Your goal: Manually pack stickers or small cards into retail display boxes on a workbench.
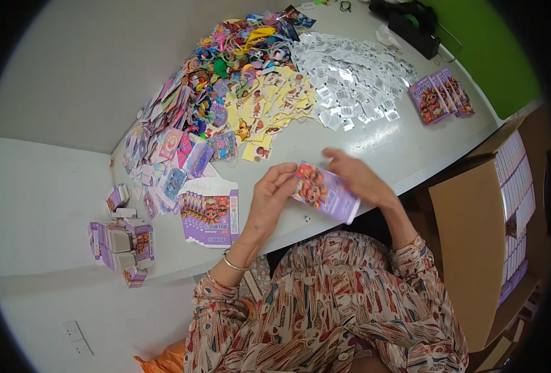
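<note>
In front of me, over the near edge of the table, a small purple carton (pixel 326 194) with colourful cartoon figures is held tilted. My left hand (pixel 274 191) grips its left end, fingers closed around the edge. My right hand (pixel 357 179) is at the carton's upper right side, smeared by motion. Whether its fingers grip the carton cannot be made out. To the left of my left hand lies a fanned stack of flat purple cartons (pixel 210 214), printed with similar figures.
Across the table (pixel 406 152) spread colourful trinkets (pixel 219 65), yellow sticker cards (pixel 275 99), silver packets (pixel 356 78) and printed cards (pixel 169 143). Filled-out purple cartons (pixel 434 99) stand at far right. Opened cartons (pixel 117 245) sit at left. A cardboard box (pixel 465 230) holds packed cartons at right.
</note>
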The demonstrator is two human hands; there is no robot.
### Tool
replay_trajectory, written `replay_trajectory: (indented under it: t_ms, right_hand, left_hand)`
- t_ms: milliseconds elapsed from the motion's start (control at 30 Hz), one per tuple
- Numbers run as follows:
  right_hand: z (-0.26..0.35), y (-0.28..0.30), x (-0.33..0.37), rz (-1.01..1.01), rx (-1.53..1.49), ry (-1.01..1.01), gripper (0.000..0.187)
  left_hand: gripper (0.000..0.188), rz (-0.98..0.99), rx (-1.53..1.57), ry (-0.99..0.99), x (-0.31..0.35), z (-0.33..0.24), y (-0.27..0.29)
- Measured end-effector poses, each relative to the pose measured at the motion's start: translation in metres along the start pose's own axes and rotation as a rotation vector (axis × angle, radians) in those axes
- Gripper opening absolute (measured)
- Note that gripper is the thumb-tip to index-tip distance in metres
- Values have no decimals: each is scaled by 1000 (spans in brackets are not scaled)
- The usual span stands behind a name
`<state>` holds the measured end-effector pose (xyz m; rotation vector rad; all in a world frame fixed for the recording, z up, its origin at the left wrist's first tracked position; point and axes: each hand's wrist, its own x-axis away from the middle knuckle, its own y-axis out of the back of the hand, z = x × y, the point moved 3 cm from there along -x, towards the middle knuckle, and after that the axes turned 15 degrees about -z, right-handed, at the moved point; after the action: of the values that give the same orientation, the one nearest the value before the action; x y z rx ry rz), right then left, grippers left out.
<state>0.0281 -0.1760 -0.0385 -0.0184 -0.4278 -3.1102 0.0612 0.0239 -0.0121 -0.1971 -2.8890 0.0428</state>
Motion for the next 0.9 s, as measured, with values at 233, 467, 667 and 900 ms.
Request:
replay_trajectory:
  t_ms: [233, 467, 667, 900]
  right_hand:
    - [20, 6, 19, -143, -386, 254, 102]
    - [32, 23, 26, -420, 228, 81, 87]
    - [28, 28, 27, -432, 554, 191, 87]
    - [27, 29, 29, -390, 565, 185, 86]
  left_hand:
    - [36, 103, 596, 414, -2, 31, -18]
    - [27, -96, -516, -450, -38, 1, 23]
    - [43, -355, -1026, -903, -75, -6, 71]
    - [40, -471, -1107, -734, -84, 13, 65]
